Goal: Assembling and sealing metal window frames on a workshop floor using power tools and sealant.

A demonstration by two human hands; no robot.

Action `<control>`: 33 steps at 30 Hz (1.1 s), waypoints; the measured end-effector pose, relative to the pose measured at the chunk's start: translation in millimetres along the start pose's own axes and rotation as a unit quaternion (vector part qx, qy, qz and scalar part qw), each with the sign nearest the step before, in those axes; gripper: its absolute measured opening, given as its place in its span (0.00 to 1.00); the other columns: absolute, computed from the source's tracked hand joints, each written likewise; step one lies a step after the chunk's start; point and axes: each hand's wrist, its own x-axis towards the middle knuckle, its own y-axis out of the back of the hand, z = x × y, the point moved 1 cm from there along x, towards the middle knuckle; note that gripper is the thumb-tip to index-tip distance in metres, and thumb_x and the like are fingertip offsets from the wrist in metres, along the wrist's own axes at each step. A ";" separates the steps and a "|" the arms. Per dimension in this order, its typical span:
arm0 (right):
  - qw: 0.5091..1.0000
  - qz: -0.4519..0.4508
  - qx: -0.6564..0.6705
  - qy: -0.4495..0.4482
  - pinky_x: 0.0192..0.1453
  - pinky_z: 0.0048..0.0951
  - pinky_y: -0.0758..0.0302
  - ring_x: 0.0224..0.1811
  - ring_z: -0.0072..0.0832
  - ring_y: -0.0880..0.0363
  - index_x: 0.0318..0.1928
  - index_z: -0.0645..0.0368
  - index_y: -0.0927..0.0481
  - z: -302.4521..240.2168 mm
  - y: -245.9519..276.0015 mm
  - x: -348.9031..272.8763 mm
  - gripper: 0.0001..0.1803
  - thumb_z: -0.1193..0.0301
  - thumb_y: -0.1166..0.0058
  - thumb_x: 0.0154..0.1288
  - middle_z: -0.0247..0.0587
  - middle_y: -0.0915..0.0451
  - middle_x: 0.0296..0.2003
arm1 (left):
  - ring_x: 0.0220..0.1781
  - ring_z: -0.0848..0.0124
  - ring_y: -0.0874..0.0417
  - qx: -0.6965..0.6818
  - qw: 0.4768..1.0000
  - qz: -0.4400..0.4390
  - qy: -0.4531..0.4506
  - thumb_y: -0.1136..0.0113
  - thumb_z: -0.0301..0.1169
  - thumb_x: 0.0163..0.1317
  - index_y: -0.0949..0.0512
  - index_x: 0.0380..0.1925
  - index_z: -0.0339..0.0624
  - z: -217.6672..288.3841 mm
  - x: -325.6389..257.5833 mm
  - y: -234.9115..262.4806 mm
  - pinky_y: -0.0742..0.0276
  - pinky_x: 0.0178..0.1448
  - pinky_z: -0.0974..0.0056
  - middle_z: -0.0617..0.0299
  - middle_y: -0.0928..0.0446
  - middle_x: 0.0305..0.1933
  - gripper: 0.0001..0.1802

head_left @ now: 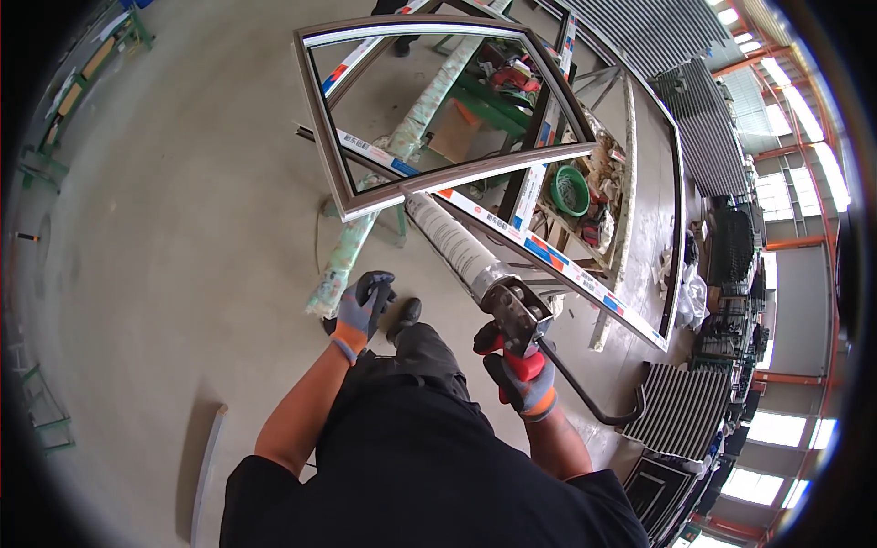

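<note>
Green bowl (571,190) among bench clutter

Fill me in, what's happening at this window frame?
A person in work gloves is standing over a window frame propped on stands. The right hand grips the red handle of a caulking gun, its tube aimed at the frame's near corner. The left hand hangs free beside a wrapped green bar, holding nothing. A green bowl sits beyond.

One caulking gun (475,265), one window frame (438,173), two gloves (364,306).

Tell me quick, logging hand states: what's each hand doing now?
Left hand: empty, fingers curled, hanging free.
Right hand: closed on the caulking gun handle.
</note>
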 end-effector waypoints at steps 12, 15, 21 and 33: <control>0.998 -0.013 0.060 0.014 0.47 0.27 0.24 0.41 0.27 0.19 0.45 0.60 0.20 -3.1 -32.1 -12.3 0.17 0.79 0.42 0.52 0.36 0.17 0.37 | 0.18 0.77 0.27 -0.167 0.985 -0.035 0.026 0.51 0.41 0.73 0.24 0.46 0.37 73.2 -11.0 -20.9 0.31 0.21 0.69 0.59 0.21 0.29 0.17; 0.993 -0.062 -0.067 0.072 0.47 0.27 0.24 0.41 0.29 0.19 0.43 0.60 0.20 -9.8 -31.7 -8.0 0.15 0.79 0.43 0.52 0.37 0.17 0.37 | 0.18 0.77 0.27 -0.111 0.993 -0.014 -0.036 0.52 0.41 0.73 0.24 0.45 0.37 73.3 -13.9 -17.1 0.32 0.20 0.71 0.59 0.21 0.27 0.18; 0.990 -0.070 -0.023 0.119 0.45 0.31 0.20 0.41 0.30 0.17 0.61 0.66 0.31 -8.1 -41.5 -9.8 0.36 0.85 0.46 0.46 0.43 0.21 0.39 | 0.17 0.80 0.28 -0.192 0.981 -0.034 0.012 0.49 0.42 0.72 0.23 0.41 0.39 73.0 -16.1 -7.9 0.34 0.19 0.73 0.61 0.21 0.25 0.16; 0.988 -0.086 -0.103 0.075 0.50 0.30 0.24 0.44 0.33 0.18 0.50 0.59 0.23 -37.3 -61.1 -2.9 0.22 0.76 0.41 0.50 0.40 0.18 0.42 | 0.21 0.80 0.25 -0.129 0.991 -0.028 -0.003 0.50 0.45 0.72 0.23 0.37 0.42 76.8 -14.7 3.9 0.31 0.25 0.72 0.65 0.23 0.22 0.17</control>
